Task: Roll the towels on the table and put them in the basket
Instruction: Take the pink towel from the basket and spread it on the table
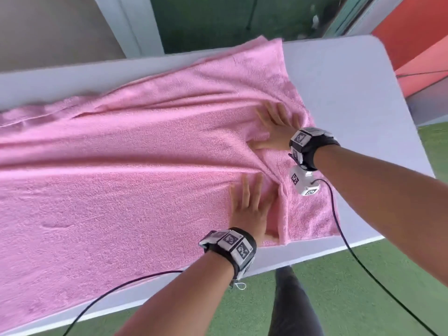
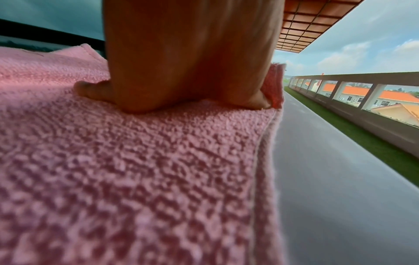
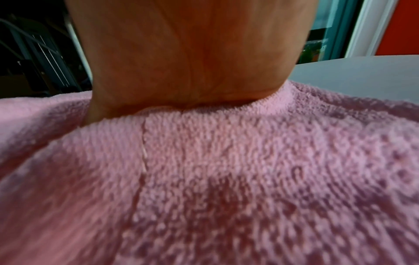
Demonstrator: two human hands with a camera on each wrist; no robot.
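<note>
A large pink towel lies spread over the white table, folded lengthwise, with wrinkles near its right end. My left hand lies flat on the towel near its front right corner, fingers straight. My right hand presses flat on the towel a little farther back, fingers spread. In the left wrist view the palm bears down on the terry cloth beside the hem. In the right wrist view the palm sinks into the pink towel. No basket is in view.
The table's bare right end and front edge show beyond the towel. Green turf covers the floor below. Black cables trail from both wrists. My leg stands by the front edge.
</note>
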